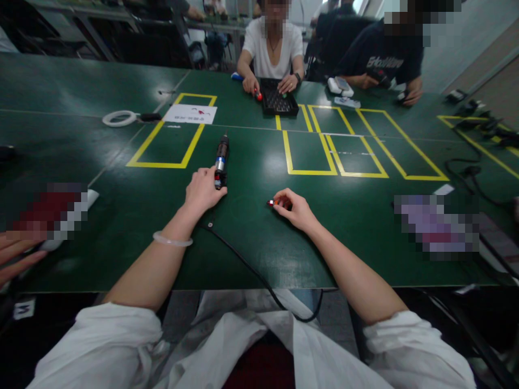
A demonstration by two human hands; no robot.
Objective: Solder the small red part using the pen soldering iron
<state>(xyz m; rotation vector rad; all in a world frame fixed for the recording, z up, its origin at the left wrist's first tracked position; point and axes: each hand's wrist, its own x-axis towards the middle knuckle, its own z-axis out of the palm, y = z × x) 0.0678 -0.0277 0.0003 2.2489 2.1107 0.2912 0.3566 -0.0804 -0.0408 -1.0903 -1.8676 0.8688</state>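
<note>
**Big green table (357,205), one dark power tool, one tiny red thing**

So the table fills most of the view, with dividing seams running over the top. Across it sits a person in a white T-shirt (272,51), and to the right of them someone in a dark shirt (389,59), holding something dark I can't make out. Yellow tape outlines (158,165) are stuck on the surface in several spots.

Going down in size: a pixelated purple item (438,224) lies over to the right, well apart from the wearer's hands. A black tray (280,112) sits right in front of the white T-shirt, that person's hands at it. There's a white sheet (188,114) partly over the left tape outline, with a white ring (119,118) farther left.

The wearer's left hand (203,190) is wrapped on the rear end of the dark power tool (221,156), fingers closed on it, tip aimed away toward the far side. A black cable (259,275) runs from near that hand over the table edge. Pale bracelet (172,241) on that wrist.

Smallest: the right hand (295,208), just above the table, has its fingertips pinched together on the tiny red thing (270,203). Too small to say what it is.
</note>
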